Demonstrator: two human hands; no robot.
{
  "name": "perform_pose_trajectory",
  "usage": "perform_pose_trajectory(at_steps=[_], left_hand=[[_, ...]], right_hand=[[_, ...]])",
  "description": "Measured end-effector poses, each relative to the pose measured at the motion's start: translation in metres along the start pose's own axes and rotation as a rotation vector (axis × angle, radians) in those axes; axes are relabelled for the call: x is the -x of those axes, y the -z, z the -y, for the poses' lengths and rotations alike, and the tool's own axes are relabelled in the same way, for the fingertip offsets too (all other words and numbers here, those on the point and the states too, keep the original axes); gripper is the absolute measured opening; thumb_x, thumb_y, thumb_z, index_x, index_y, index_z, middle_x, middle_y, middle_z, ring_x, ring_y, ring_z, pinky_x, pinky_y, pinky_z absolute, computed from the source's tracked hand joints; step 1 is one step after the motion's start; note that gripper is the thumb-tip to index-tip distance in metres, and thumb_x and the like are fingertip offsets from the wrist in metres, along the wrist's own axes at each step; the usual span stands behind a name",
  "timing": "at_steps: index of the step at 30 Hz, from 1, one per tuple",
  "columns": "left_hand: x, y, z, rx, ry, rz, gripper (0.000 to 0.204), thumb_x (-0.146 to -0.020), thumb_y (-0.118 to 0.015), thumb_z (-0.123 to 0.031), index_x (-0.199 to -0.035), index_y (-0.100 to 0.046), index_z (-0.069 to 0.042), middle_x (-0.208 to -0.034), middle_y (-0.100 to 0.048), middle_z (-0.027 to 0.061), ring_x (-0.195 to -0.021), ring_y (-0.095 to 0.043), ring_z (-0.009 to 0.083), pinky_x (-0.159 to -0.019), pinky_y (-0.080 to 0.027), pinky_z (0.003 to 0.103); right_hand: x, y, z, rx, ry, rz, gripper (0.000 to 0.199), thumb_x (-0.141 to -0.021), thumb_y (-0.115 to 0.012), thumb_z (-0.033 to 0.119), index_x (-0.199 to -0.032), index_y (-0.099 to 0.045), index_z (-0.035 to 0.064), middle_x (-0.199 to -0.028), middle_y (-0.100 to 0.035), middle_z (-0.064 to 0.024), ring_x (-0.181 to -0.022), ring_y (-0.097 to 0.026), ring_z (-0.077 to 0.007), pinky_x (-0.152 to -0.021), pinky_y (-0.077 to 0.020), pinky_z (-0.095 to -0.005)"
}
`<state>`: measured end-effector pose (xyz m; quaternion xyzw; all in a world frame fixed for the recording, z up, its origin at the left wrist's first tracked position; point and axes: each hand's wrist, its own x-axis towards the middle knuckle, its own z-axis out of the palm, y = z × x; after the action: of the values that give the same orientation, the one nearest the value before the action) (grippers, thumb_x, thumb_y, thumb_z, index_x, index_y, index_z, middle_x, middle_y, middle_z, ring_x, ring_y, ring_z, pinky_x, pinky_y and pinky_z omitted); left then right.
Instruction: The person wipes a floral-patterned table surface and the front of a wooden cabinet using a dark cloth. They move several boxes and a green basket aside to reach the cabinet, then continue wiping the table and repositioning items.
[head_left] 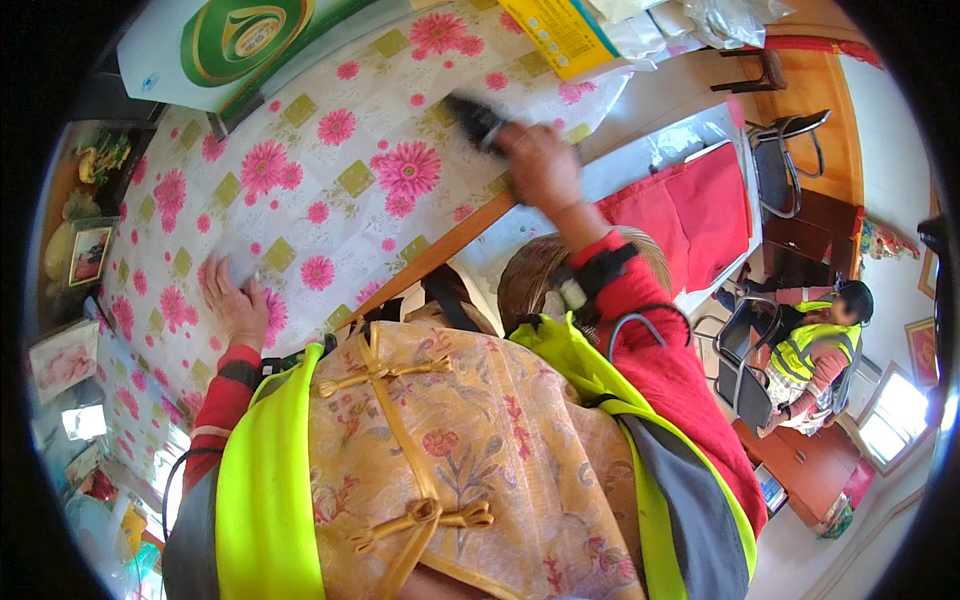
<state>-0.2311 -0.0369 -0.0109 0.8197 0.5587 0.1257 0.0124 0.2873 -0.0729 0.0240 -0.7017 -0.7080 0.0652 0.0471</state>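
Note:
A flowered tablecloth point(350, 215), white with pink blooms and olive squares, covers the table in front of me. My left hand point(236, 303) rests on its left part, fingers spread and holding nothing. Over the cloth's right side, my right hand point(543, 168) grips a black oblong object point(476, 122). Motion blurs both that hand and the object, so its exact kind does not show. The object's far end lies low over the cloth; whether it touches cannot be told.
A green and white box point(225, 45) stands at the far left, a yellow box point(562, 35) at the far right. A woven basket point(520, 285) sits under my right forearm, beside a red cloth point(690, 215). Another person point(815, 350) is by chairs at right.

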Motion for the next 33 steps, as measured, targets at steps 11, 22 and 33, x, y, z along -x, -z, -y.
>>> perform_pose_trajectory(at_steps=[11,22,33], left_hand=[[0.002,0.002,-0.001,0.06,0.037,0.023,0.058,-0.084,-0.066,-0.024,-0.134,-0.044,-0.003,-0.145,-0.042,0.0185,-0.137,-0.035,0.04,-0.115,-0.025,0.052],[0.008,-0.018,0.018,0.264,0.007,-0.179,0.043,-0.089,-0.067,-0.029,-0.125,-0.058,-0.006,-0.139,-0.051,0.0161,-0.131,-0.044,0.0358,-0.113,-0.03,0.048],[0.116,0.078,0.083,0.889,0.38,-0.099,0.031,-0.096,-0.064,-0.026,-0.117,-0.063,-0.004,-0.12,-0.065,0.0146,-0.117,-0.058,0.0252,-0.097,-0.046,0.036]], right_hand=[[0.012,-0.036,0.126,-0.043,0.231,-0.178,0.027,-0.075,-0.063,0.016,-0.101,-0.069,0.0206,-0.112,-0.062,0.0005,-0.101,-0.058,-0.0259,-0.072,-0.0525,-0.0413],[0.004,-0.033,0.082,0.026,-0.156,-0.392,0.035,-0.078,-0.063,0.017,-0.112,-0.066,0.0131,-0.122,-0.064,-0.0114,-0.103,-0.059,-0.0392,-0.094,-0.0462,-0.0489],[0.076,-0.069,0.376,-0.254,0.739,-0.109,0.036,-0.076,-0.063,0.013,-0.112,-0.066,0.0161,-0.121,-0.061,-0.0059,-0.109,-0.056,-0.0303,-0.086,-0.0501,-0.0443]])
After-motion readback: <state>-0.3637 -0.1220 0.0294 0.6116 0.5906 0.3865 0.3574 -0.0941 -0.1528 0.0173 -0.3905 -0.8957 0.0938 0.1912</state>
